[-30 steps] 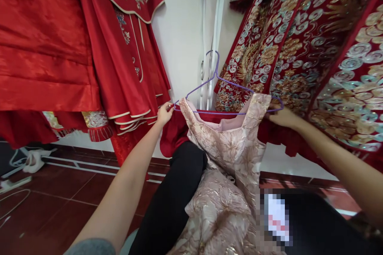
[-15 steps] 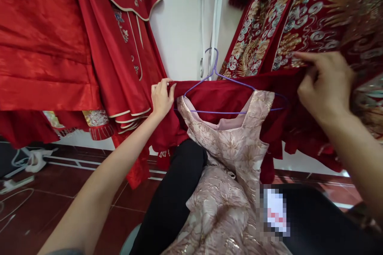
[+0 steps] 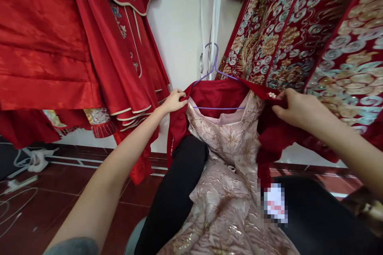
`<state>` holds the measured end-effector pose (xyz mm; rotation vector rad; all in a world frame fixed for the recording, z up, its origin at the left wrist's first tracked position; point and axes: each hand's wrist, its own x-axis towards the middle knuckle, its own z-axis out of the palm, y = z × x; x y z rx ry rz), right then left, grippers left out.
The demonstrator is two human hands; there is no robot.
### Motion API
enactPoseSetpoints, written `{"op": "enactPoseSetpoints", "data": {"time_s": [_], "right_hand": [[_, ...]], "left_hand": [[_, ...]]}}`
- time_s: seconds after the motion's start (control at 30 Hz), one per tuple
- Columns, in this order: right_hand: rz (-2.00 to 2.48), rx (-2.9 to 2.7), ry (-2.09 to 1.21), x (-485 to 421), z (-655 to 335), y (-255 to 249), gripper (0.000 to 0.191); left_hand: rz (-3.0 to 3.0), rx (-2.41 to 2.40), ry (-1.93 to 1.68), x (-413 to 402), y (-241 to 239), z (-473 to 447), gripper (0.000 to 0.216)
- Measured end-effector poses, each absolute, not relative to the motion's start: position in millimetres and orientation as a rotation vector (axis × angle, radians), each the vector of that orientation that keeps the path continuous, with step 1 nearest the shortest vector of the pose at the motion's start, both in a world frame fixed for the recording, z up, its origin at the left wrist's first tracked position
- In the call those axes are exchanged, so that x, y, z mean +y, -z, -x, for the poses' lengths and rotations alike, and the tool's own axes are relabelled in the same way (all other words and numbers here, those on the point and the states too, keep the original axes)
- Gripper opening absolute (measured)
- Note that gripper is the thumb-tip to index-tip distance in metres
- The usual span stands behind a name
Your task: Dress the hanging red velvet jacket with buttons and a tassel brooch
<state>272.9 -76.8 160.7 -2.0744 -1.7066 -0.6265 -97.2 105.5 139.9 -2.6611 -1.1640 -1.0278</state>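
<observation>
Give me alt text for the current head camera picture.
A person's left hand and right hand hold a dark red garment around the top of a pink-gold dress on a purple hanger. Embroidered red garments hang on both sides.

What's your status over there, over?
Left hand, right hand: pinching red cloth. Dress: on hanger, red cloth partly behind it. Possibly in the way: leg beside dress.
</observation>
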Motion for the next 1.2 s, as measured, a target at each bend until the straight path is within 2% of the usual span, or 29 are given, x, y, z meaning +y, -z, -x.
{"op": "enactPoseSetpoints", "data": {"time_s": [0.07,0.17,0.4,0.57,0.63,0.73,0.77,0.93,1.1,1.2], "right_hand": [[2.170,-1.750,0.560,-67,-280,-160,0.024],[2.050,-1.910,0.326,-52,-270,-156,0.013],[1.645,-1.988,-0.114,-49,-159,-123,0.024],[1.528,-1.904,-0.128,-53,-147,-106,0.027],[1.442,-1.770,-0.099,-50,-167,-105,0.039],[1.246,-1.645,-0.182,-42,-198,-108,0.066],[1.190,-1.671,-0.216,-40,-204,-109,0.068],[0.988,-1.861,-0.248,-34,-197,-111,0.039],[0.966,-1.813,-0.365,-32,-179,-100,0.030],[0.982,-1.783,-0.436,-32,-184,-97,0.026]], "left_hand": [[2.680,-1.114,0.942,97,-143,99,0.021],[2.655,-1.054,0.878,76,-146,102,0.027],[2.568,-1.127,0.889,56,-145,101,0.032],[2.566,-1.168,0.903,62,-142,102,0.032],[2.448,-1.252,0.984,59,-141,100,0.031],[2.197,-1.513,1.196,52,-143,89,0.029],[2.188,-1.590,1.246,49,-145,83,0.028],[2.322,-1.546,1.387,22,-146,26,0.023],[2.463,-1.272,1.524,6,-121,-20,0.010],[2.541,-1.279,1.709,13,-103,-20,0.019]]}}
